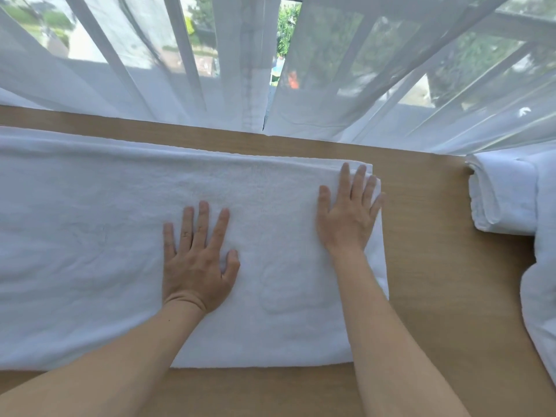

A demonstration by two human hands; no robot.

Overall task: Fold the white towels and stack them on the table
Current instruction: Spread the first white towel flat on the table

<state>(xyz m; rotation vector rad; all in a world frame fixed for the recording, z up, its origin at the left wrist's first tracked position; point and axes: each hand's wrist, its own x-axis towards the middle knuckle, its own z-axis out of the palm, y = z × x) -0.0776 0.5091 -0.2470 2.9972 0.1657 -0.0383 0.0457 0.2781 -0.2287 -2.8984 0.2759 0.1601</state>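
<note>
Towel (pixel 105 236), white, folded lengthwise, lying flat across wooden table (pixel 421 266), running off the left edge of view. Left hand (pixel 197 260): fingers spread straight, palm pressed flat on towel's middle. Right hand (pixel 346 218): fingers straight, flat on towel's far right corner. Folded towels (pixel 502 197): stacked at table's right, well apart. Loose white cloth (pixel 541 296) beside them. Sheer curtain (pixel 180 70) behind the table.

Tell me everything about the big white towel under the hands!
The big white towel looks like soft terry cloth, folded lengthwise into a long band lying flat on the wooden table. Its left end runs out of view. The left hand and right hand press on it, fingers straight.
</note>
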